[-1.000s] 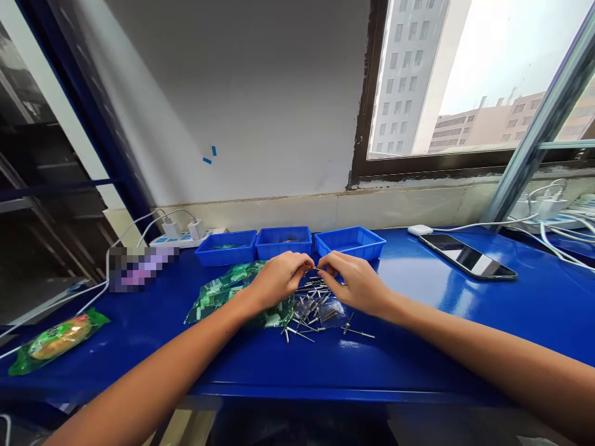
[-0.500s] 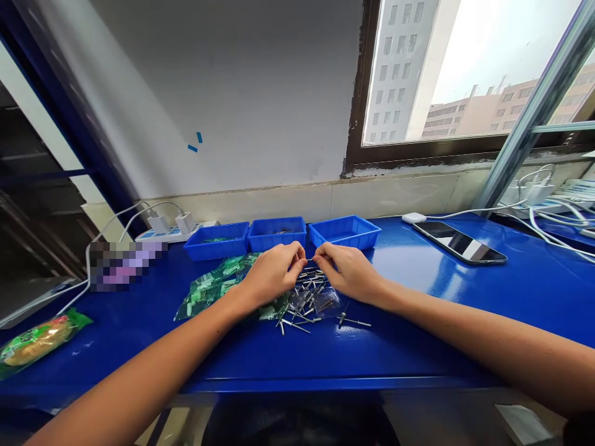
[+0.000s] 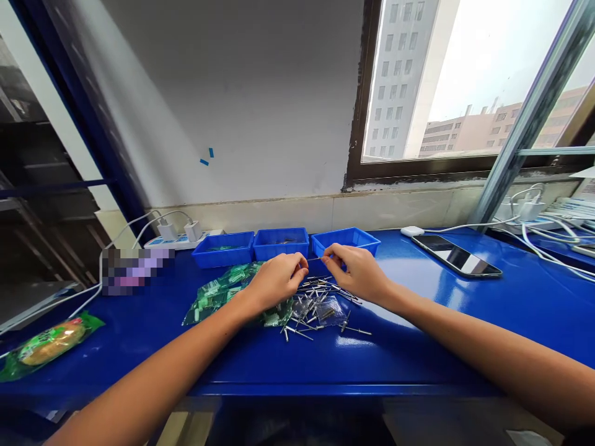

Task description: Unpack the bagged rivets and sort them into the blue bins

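Observation:
My left hand (image 3: 279, 280) and my right hand (image 3: 354, 269) hover close together over a pile of thin metal pins (image 3: 316, 303) on the blue table (image 3: 418, 322). Both pinch the ends of one thin metal pin (image 3: 316, 258) held level between them. A clear bag of small green parts (image 3: 220, 292) lies under and left of my left hand. Three small blue trays stand just behind: left (image 3: 223, 248), middle (image 3: 281, 243) and right (image 3: 346, 238).
A phone (image 3: 455, 255) lies at the right, cabled to a white charger (image 3: 413, 231). A power strip with plugs (image 3: 179, 236) sits at the back left. A wrapped snack (image 3: 44, 344) lies near the left edge. More cables (image 3: 543, 229) run at the far right.
My hands have drawn slightly apart and my right hand has risen a little toward the right tray, the pin still pinched between them. The camera view shifted slightly.

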Motion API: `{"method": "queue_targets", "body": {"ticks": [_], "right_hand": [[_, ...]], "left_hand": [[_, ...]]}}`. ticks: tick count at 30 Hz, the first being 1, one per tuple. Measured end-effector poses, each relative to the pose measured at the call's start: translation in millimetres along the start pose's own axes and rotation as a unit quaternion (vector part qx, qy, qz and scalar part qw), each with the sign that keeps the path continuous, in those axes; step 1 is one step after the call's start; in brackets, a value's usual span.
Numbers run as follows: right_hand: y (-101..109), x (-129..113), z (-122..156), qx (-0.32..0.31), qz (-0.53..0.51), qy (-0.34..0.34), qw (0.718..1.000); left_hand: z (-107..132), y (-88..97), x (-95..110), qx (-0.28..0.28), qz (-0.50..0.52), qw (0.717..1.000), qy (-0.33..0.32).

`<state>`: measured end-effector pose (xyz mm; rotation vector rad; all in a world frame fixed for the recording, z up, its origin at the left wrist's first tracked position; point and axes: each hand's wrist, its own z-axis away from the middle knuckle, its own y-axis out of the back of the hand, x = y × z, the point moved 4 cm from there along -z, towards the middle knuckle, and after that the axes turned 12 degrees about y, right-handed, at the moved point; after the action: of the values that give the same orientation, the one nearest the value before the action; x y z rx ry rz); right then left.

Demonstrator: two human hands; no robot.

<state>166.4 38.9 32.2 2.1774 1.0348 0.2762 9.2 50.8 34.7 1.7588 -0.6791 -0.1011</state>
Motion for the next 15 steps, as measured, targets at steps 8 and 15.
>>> {"method": "queue_targets", "body": {"ticks": [8, 15], "right_hand": [[21, 58, 0, 0.076, 0.143, -0.138, 0.977], [10, 53, 2, 0.037, 0.176, -0.086, 0.98]], "left_hand": [[-1, -11.6, -5, -0.067, -0.055, 0.996, -0.003], [-2, -15.0, -3, -0.062, -0.068, 0.996, 0.023]]}}
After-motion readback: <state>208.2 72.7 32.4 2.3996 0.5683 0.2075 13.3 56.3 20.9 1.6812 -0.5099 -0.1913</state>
